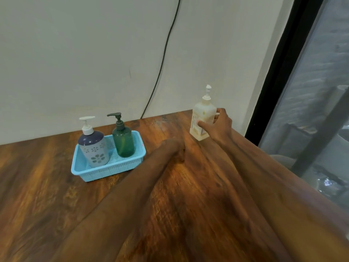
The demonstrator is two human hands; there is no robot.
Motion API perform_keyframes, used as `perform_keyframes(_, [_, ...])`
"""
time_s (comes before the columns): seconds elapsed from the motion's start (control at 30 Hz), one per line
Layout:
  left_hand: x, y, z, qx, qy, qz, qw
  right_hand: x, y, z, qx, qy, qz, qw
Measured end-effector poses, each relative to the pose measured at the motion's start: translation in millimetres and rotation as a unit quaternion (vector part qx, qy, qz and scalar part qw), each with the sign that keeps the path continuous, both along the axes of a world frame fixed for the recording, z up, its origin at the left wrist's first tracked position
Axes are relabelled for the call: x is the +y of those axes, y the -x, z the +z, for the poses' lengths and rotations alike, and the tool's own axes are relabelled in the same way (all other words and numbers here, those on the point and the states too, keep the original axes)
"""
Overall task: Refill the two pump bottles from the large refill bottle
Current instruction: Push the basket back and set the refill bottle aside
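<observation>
1. Refill bottle first: the tall cream-white plastic refill bottle with a square body and white pump top [203, 120] stands upright on the dark wood-grain table [56, 195], near the back edge by the wall.
2. Right hand [220, 125] is on it now, thumb across the front label, fingers wrapped round the far side, closed about the lower half of the body. The base looks to be on the table or barely off it; I cannot tell which.
3. Left hand [175, 150] lies curled in a loose fist on the table, just inboard of the grip, holding nothing that I can see.
4. Further to that side sit the two targets in a pale blue perforated plastic basket [105, 173]: a squat grey pump bottle with flower cut-outs and a dark inner liner [93, 148], and a translucent green pump bottle with a dark pump [122, 142]. Both upright, pumps on, well apart from the gripped bottle.
5. Handling call: opaque walls hide the fill level, so expect some weight. Smooth plastic and a glossy label may be slick, and any soap residue would make them worse.
6. Flat sides suit a wrap-around hold, and thin walls will likely give under a hard squeeze. Mid-body, where the hand sits, looks right.
7. Above the grip, the pump neck is the weak point: thin, top-heavy, no place to lift from. A second hand is wanted there for unscrewing.
</observation>
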State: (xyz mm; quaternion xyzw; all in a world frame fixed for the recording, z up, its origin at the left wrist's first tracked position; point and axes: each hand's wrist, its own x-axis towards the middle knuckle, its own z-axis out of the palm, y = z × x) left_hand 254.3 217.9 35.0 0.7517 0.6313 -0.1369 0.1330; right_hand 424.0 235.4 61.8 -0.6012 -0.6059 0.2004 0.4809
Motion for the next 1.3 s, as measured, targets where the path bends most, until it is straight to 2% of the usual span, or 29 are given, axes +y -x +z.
perform_keyframes(0.17, [8.3, -2.2, 3.8, 0.007, 0.0, 0.008, 1.0, 53.3, 5.7, 6.2, 0.007, -0.007, -0.02, 1.0])
perform_keyframes(0.33, [10.6, 1.9, 5.6, 0.003, -0.004, -0.001, 1.0, 81.8, 9.0, -10.2, -0.024, 0.004, -0.017, 1.0])
perform_keyframes(0.5, [7.5, 2.9, 9.0, -0.023, -0.005, 0.012, 1.0, 91.8, 7.3, -36.0, -0.027, 0.009, -0.04, 0.999])
perform_keyframes(0.9, [-3.9, -0.5, 14.0, -0.024, 0.0, 0.024, 0.999, 93.2, 15.3, -37.6, -0.031, -0.013, -0.07, 0.997])
perform_keyframes(1.3, [-4.2, -4.7, 12.3, -0.026, -0.005, 0.038, 0.999, 91.3, 19.8, -31.8, -0.045, 0.003, -0.087, 0.995])
